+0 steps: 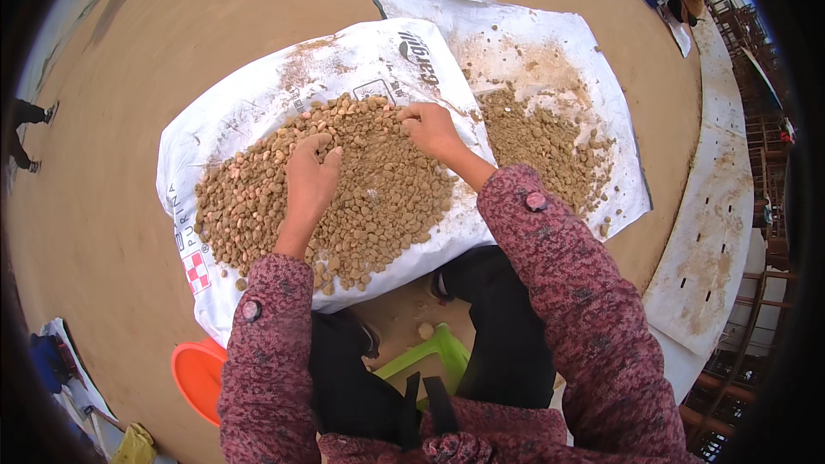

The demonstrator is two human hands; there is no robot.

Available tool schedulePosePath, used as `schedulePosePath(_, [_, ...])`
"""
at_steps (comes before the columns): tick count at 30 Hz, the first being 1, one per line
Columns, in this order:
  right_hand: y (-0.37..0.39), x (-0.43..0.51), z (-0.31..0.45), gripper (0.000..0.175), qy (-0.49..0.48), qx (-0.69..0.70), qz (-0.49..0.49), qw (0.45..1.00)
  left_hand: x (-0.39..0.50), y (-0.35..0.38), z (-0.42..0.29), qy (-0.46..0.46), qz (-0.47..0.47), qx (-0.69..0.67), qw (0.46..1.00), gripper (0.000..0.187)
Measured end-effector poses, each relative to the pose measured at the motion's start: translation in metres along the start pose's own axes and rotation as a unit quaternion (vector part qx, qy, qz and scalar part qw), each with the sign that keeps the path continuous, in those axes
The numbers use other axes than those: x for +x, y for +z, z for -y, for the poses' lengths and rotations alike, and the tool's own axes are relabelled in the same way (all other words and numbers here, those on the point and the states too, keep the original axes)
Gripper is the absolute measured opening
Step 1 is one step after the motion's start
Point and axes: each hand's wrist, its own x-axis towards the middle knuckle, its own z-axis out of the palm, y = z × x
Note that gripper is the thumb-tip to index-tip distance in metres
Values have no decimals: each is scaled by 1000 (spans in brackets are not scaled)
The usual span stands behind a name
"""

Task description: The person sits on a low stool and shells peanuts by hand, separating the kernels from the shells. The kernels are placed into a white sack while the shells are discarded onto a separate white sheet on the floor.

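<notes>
A white woven sack (245, 90) lies flat before me, bearing a broad heap of brown soil clods mixed with pinkish nuts or seeds (258, 161). My left hand (312, 174) is over the left-middle of the heap, thumb and fingers curled with a gap between their tips; I see nothing held there. At the heap's upper right edge, my right hand (428, 129) has its fingertips bent down among the clods. Whether it pinches a piece cannot be told. To the right, a second white sack (554, 32) carries a pile of brown clods (541, 142).
An orange plastic basin (196, 380) stands at lower left, partly behind my sleeve. Between my legs shows a green plastic stool (445, 348). Other people are at the far left and upper right. A pale perforated strip (709, 225) runs along the right, beside rusty metal frames (773, 161).
</notes>
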Motion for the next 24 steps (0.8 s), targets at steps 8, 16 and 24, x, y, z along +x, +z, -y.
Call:
schedulePosePath(8, [35,34,-7,21,-16,-190,-71,979,35,52,14,214,15,223,951,40])
schedulePosePath(16, [24,75,-21,16,-30,-204,103,973,53,81,20,239,71,397,883,66])
schedulePosePath(24, [-22,67,-37,18,165,361,200,896,-25,112,10,159,156,386,895,77])
